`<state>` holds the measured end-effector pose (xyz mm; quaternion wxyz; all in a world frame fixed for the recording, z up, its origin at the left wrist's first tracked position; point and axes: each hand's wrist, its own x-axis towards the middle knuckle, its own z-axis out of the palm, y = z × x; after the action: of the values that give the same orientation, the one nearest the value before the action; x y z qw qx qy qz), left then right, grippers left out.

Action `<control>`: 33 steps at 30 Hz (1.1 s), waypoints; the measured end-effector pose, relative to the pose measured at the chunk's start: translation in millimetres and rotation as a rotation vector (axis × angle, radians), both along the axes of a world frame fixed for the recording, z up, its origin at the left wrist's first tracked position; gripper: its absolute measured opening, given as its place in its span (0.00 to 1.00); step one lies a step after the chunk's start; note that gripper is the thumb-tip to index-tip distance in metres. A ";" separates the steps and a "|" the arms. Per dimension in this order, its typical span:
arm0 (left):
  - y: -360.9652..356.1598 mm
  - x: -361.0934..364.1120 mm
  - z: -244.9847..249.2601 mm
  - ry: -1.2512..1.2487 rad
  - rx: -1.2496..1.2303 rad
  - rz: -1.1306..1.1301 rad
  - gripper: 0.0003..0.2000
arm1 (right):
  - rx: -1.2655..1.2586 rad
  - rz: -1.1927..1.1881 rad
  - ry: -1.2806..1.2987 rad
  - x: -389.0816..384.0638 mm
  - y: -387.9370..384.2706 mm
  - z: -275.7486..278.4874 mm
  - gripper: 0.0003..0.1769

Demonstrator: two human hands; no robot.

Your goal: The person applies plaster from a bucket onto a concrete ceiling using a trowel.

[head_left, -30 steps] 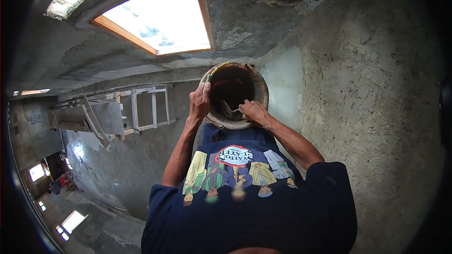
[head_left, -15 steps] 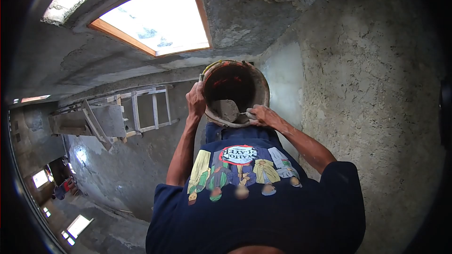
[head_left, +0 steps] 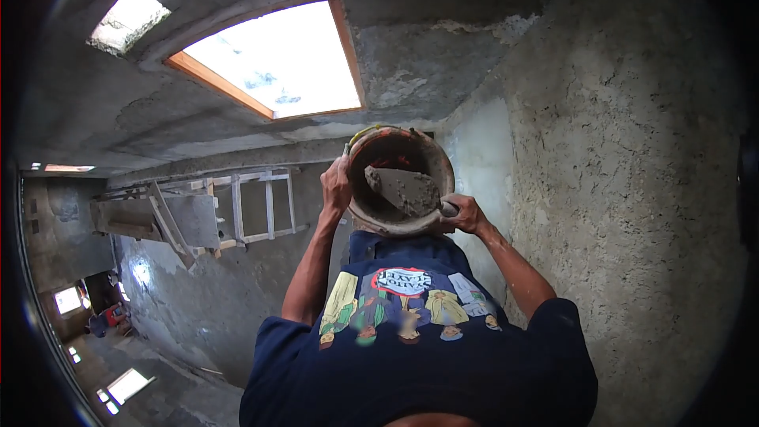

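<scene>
A person is holding a bucket (head_left: 395, 229) close in front of a dark printed shirt (head_left: 419, 379), its round mouth facing the camera, while what appears to be a trowel (head_left: 449, 209) is reaching into the opening from the right. The left hand (head_left: 336, 182) is gripping the rim at the left; the right hand (head_left: 466, 215) is closing its grip around the trowel's handle, just at the rim's right edge. Compared with one second ago, when it was working inside the mouth, the right hand is now standing farther out to the right. Where a smaller, smoother grey surface was showing low in the mouth half a second ago, a broad, lumpy heap of grey mix (head_left: 407, 194) is now spanning the opening. For the work in hand, this is suggesting that the blade is bearing a generous load, although the heap is hiding the blade itself. The deeper interior is lying in shadow: reddish patches are showing on the far inner wall, and whether more mix is resting at the bottom cannot be told. Grey residue is coating the rim, and a yellow strip (head_left: 368, 133) is running along its upper left. A wood-framed window (head_left: 277, 63) is admitting light beyond.
</scene>
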<state>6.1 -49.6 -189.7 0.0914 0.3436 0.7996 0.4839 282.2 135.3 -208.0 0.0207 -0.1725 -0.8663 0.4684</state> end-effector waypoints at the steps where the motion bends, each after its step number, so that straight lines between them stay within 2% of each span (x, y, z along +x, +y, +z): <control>1: -2.4 -0.8 -3.1 0.070 -0.022 -0.029 0.10 | -0.046 -0.055 0.014 1.5 0.6 1.5 0.20; 4: -7.2 -1.2 -3.4 -0.052 -0.055 -0.020 0.10 | -0.072 -0.127 0.074 0.3 7.7 -0.4 0.22; 6: -6.8 3.2 2.4 -0.066 -0.053 -0.001 0.11 | 0.096 -0.145 0.141 -5.7 15.5 2.4 0.22; 8: -5.4 5.8 7.7 -0.126 -0.031 0.058 0.18 | 0.109 -0.158 0.174 -17.7 31.9 10.6 0.22; 10: -4.5 7.8 13.3 -0.117 -0.021 0.067 0.18 | 0.136 -0.172 0.098 -34.1 50.8 22.3 0.23; 12: -5.4 9.7 17.2 -0.133 -0.037 0.057 0.17 | 0.181 -0.169 0.198 -52.3 73.0 25.2 0.22; 17: -8.7 10.8 14.8 -0.087 -0.068 0.024 0.16 | 0.210 -0.186 0.089 -104.0 130.8 54.2 0.27; 22: -6.6 13.4 23.9 -0.132 -0.073 0.082 0.16 | 0.285 -0.184 0.087 -158.9 195.7 75.8 0.23; 24: -6.4 16.2 29.1 -0.203 -0.110 0.121 0.16 | 0.380 -0.254 0.012 -179.4 222.5 83.7 0.27; 25: -6.7 16.4 26.5 -0.158 -0.081 0.113 0.16 | 0.333 -0.268 0.044 -191.2 236.6 87.3 0.32; 26: -7.7 16.7 25.6 -0.158 -0.079 0.121 0.16 | 0.320 -0.252 0.004 -198.8 251.1 93.0 0.34; 28: -8.4 16.9 24.6 -0.152 -0.113 0.130 0.16 | 0.471 -0.176 0.225 -218.9 290.4 78.3 0.34; 29: -9.9 17.7 14.4 -0.046 -0.095 0.138 0.16 | 0.458 -0.146 0.179 -224.8 307.3 75.5 0.33; 30: -9.5 18.1 15.1 -0.045 -0.096 0.142 0.16 | 0.457 -0.143 0.181 -232.4 320.3 74.3 0.33; 32: -7.0 19.0 23.8 -0.175 -0.115 0.186 0.16 | 0.667 0.014 0.279 -246.6 348.4 67.3 0.32; 33: -5.8 20.2 29.9 -0.205 -0.118 0.206 0.16 | 0.625 -0.016 0.138 -252.7 354.9 66.9 0.32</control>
<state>26.4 -55.4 -159.8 0.1424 0.2025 0.8442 0.4755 29.4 490.1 -141.1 0.1352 -0.1324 -0.9634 0.1899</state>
